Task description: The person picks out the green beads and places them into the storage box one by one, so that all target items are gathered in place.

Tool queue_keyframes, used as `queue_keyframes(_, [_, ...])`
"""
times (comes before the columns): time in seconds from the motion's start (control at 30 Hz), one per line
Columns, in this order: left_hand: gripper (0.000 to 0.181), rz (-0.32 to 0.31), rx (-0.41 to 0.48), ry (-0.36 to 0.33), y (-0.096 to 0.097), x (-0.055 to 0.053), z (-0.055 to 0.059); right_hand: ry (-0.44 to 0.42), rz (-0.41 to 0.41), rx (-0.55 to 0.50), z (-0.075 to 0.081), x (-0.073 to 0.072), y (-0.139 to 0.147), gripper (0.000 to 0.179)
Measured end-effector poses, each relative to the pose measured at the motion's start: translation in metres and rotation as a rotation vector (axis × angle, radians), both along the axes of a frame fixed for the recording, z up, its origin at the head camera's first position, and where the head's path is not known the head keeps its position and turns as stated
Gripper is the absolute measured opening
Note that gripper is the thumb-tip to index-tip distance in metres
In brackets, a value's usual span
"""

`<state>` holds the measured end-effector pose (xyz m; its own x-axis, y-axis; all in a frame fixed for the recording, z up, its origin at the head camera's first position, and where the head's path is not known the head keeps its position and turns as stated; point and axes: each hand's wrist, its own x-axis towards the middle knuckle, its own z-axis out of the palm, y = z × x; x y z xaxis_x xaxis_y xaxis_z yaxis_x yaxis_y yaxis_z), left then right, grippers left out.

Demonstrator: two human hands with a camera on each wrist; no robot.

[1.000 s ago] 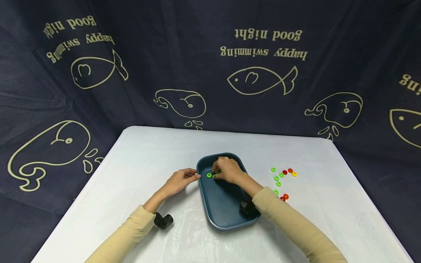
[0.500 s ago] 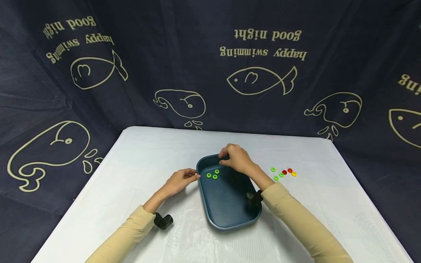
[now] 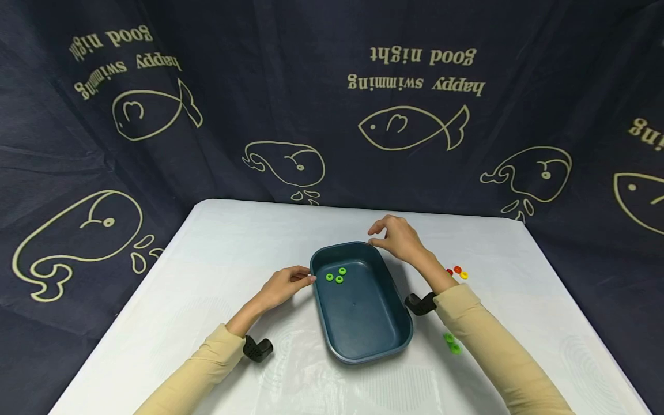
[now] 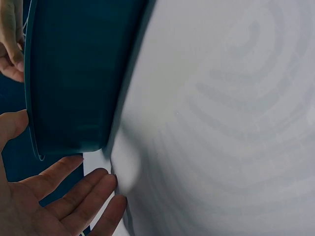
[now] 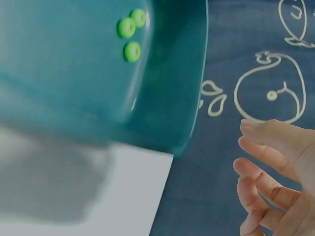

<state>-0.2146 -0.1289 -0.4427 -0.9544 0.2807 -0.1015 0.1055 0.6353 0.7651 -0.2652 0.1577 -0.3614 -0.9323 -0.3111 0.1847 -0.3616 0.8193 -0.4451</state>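
Note:
A dark blue-green rectangular tray (image 3: 358,351) stands on the white table. Three small bright green rings (image 3: 339,279) lie together on its floor near the far left corner; they also show in the right wrist view, as green rings (image 5: 132,51) by the wall. My left hand (image 3: 282,285) is at the tray's left side. In the left wrist view its thumb (image 4: 17,123) touches the rim while the other fingers stretch loosely beside the outer wall. My right hand (image 3: 399,236) hovers past the tray's far right corner, fingers loosely bent and holding nothing.
Right of the tray lie more rings: an orange-red ring (image 3: 457,270), a yellow ring (image 3: 464,275) and green rings (image 3: 455,348), partly hidden by my right forearm. A dark curtain (image 3: 332,104) with fish drawings hangs behind the table. Each wrist carries a black camera (image 3: 421,304).
My right hand has let go of a green ring in the tray, lifted out and moved right past the far rim. The left hand has stayed at the tray's left side.

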Motion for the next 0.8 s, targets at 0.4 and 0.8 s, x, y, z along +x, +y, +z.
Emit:
queue_keyframes(0.4, [0.047, -0.003, -0.001, 0.003, 0.000, 0.001, 0.000, -0.016, -0.062, 0.007, -0.009, -0.001, 0.042, 0.020])
queue_keyframes(0.8, [0.048, -0.006, 0.006, -0.002, -0.001, 0.000, 0.000, -0.067, -0.138, 0.043, -0.034, 0.005, 0.086, 0.023])
